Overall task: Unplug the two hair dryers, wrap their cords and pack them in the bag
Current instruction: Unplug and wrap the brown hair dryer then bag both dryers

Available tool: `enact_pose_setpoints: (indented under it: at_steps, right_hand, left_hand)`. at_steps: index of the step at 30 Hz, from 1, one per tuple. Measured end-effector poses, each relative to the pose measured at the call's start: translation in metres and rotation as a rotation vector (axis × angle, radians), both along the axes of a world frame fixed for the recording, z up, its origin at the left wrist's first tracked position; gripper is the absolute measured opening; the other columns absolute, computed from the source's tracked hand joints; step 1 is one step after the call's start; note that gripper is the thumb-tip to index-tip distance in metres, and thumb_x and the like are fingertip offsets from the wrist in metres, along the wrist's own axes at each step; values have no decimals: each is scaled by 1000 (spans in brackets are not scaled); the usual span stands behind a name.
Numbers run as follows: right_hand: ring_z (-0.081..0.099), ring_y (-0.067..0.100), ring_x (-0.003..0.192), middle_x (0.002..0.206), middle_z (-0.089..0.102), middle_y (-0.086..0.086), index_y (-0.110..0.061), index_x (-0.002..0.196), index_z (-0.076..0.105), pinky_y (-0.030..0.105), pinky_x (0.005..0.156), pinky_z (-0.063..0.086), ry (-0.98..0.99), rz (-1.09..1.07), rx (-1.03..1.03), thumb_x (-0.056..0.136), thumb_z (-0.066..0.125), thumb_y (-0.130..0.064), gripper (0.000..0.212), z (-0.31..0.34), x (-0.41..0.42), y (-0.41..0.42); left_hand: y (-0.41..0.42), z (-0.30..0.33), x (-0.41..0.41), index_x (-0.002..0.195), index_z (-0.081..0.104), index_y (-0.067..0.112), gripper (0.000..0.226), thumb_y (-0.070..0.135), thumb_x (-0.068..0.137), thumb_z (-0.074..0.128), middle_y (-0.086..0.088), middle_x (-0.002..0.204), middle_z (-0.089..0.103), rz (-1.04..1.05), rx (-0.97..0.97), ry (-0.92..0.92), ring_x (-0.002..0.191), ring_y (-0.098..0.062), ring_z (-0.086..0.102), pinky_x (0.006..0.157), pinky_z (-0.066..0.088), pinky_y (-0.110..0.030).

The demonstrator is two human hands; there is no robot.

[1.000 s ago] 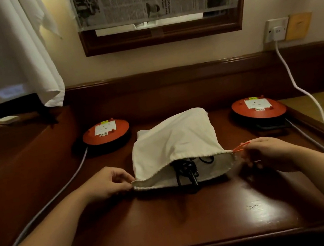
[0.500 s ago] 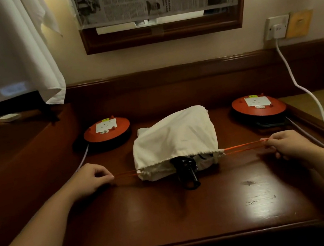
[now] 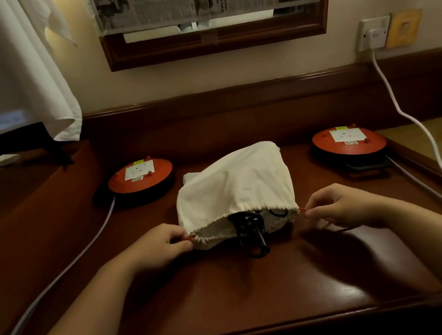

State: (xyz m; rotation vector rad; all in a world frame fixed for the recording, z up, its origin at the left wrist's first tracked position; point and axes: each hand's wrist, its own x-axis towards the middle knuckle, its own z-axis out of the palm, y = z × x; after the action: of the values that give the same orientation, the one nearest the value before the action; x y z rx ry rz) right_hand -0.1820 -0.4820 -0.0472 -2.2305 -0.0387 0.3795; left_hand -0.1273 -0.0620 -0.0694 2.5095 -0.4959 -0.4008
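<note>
While one cream bag (image 3: 234,185) lies in the middle of the brown desk (image 3: 234,290), I have a hand at each side of its mouth. My left hand (image 3: 155,247) is pinched shut on the orange drawstring (image 3: 190,237) where it leaves the left end of the gathered hem; my right hand (image 3: 343,206) is pinched shut on the drawstring at the right end. The mouth faces the near edge and is partly drawn in, and one black dryer part with a loop of black cord (image 3: 249,232) pokes out of it onto the desk. I cannot count the dryers inside; the cloth hides them. Two round orange cable reels (image 3: 139,175) sit toward the far edge, one near the far left corner, the other (image 3: 348,140) near the far right, each with one grey cable running toward the near edge. One white plug (image 3: 375,37) sits in one wall socket above the right side, its white cable hanging down.
</note>
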Motion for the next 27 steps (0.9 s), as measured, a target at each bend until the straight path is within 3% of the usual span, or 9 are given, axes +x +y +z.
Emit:
enact_pose_setpoints:
  at_steps: [2, 6, 9, 13, 15, 17, 20, 24, 27]
  right_hand:
    - [54, 15, 50, 76, 69, 11, -2, 98, 72, 26, 45, 40, 3, -24, 28, 102, 63, -28, 28, -6, 2, 3]
    - [49, 11, 48, 65, 61, 6, 3, 93, 69, 23, 45, 36, -59, -118, 75, 104, 60, -27, 34, -10, -1, -14]
    - [55, 8, 53, 66, 65, 2, -7, 87, 75, 25, 54, 43, -146, -180, -69, 101, 64, -28, 28, -10, -3, -33]
    - [67, 9, 89, 95, 71, -9, -26, 98, 73, 28, 78, 50, -200, -136, -273, 95, 70, -40, 14, -12, 3, -27]
    - [62, 2, 101, 107, 66, -19, -35, 111, 65, 28, 89, 49, -237, -88, -283, 89, 73, -52, 29, -12, 5, -8]
    - [63, 0, 101, 107, 67, -20, -35, 111, 66, 28, 93, 50, -256, -23, -260, 89, 74, -52, 29, -14, 6, 13]
    - [67, 3, 76, 86, 76, -7, -28, 94, 75, 31, 76, 55, -265, 31, -179, 98, 67, -43, 17, -20, 7, 39]
    - [51, 14, 59, 73, 65, 21, -9, 81, 71, 36, 61, 41, -317, 10, -58, 102, 60, -41, 40, -26, 6, 44]
    - [51, 13, 57, 65, 61, 11, -10, 74, 66, 37, 60, 44, -347, -20, -66, 103, 59, -41, 43, -28, 3, 31]
  left_hand:
    - [2, 0, -1, 75, 73, 23, 29, 22, 103, 66, -3, 77, 67, 33, -186, 124, 69, -16, 58, 69, 46, -32]
    - [17, 1, -3, 72, 60, 15, 35, 20, 106, 59, -3, 64, 55, 140, -367, 200, 56, -12, 49, 56, 40, -22]
    - [36, -1, 1, 70, 60, 15, 35, 21, 105, 60, -3, 64, 51, 165, -328, 163, 59, -15, 48, 58, 41, -25]
    - [29, 2, 1, 80, 73, 25, 24, 40, 98, 70, 1, 85, 72, 106, -154, 72, 79, -16, 67, 77, 51, -33]
    - [12, 2, -3, 95, 76, 31, 20, 51, 94, 72, 8, 100, 74, 65, -84, 6, 93, -9, 69, 82, 52, -31]
    - [-9, -1, -7, 95, 74, 31, 21, 51, 95, 72, 9, 99, 74, 18, -45, -58, 89, -6, 68, 79, 52, -29]
    - [-29, -6, -9, 81, 68, 25, 24, 37, 101, 69, 5, 78, 67, -21, -85, -76, 67, -6, 59, 67, 47, -31]
    - [-27, -11, -15, 80, 66, 16, 40, 51, 98, 61, -3, 73, 55, 8, -369, 32, 66, -20, 48, 65, 39, -38]
    - [-14, -13, -18, 91, 59, -5, 54, 47, 105, 56, -4, 71, 50, 42, -399, 19, 63, -21, 43, 62, 36, -37]
